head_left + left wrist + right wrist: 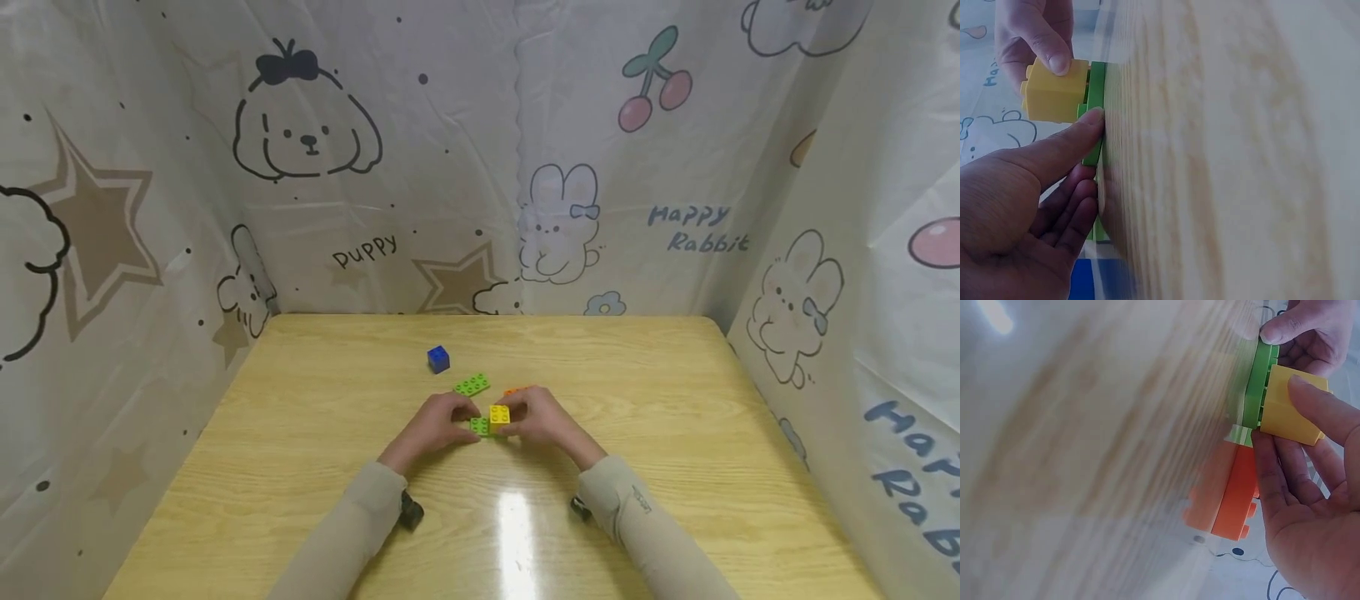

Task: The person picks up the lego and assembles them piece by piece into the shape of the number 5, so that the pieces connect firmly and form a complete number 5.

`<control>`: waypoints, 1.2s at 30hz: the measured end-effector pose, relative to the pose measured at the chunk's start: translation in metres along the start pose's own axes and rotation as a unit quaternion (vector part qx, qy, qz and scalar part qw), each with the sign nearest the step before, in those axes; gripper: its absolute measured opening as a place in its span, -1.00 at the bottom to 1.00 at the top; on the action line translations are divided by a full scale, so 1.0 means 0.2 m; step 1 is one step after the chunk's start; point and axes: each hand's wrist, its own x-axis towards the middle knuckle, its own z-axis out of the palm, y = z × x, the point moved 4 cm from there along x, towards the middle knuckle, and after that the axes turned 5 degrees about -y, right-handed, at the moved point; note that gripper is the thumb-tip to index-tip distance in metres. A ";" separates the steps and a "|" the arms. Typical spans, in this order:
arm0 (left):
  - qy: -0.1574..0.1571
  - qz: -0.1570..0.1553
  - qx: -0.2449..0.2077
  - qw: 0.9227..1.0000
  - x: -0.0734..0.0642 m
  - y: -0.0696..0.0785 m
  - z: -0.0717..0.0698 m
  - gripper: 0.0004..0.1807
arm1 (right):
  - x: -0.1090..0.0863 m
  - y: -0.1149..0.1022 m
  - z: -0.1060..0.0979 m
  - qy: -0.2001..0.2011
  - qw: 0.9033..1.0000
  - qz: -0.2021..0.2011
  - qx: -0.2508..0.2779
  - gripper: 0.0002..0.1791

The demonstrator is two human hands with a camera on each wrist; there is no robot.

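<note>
My right hand (546,417) pinches a yellow toy building block (499,418) between thumb and fingers. In the right wrist view, the yellow block (1294,403) stands against the studs of a flat green building plate (1262,384); a thin gap shows between them in the left wrist view, so I cannot tell whether they are joined. My left hand (438,423) pinches the other end of that green plate (478,426) on the table, thumb on the near side and fingers on the far side.
Beyond my hands lie a second flat green plate (472,384) and a partly hidden orange block (516,390). A blue block (438,360) is farther back to the left. Patterned curtains (450,150) rise along the back and sides of the wooden table (300,467).
</note>
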 end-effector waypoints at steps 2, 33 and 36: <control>0.003 0.001 -0.003 1.000 0.00 0.00 0.00 -0.68 | 0.00 0.00 0.00 -0.001 1.000 -0.001 0.002 -0.65; 0.000 -0.018 -0.004 1.000 0.02 -0.01 0.01 -0.68 | 0.00 0.00 0.00 -0.022 1.000 0.006 0.003 -0.58; 0.001 -0.018 -0.002 1.000 0.03 -0.01 0.01 -0.67 | 0.00 0.00 -0.01 -0.021 1.000 0.004 0.003 -0.58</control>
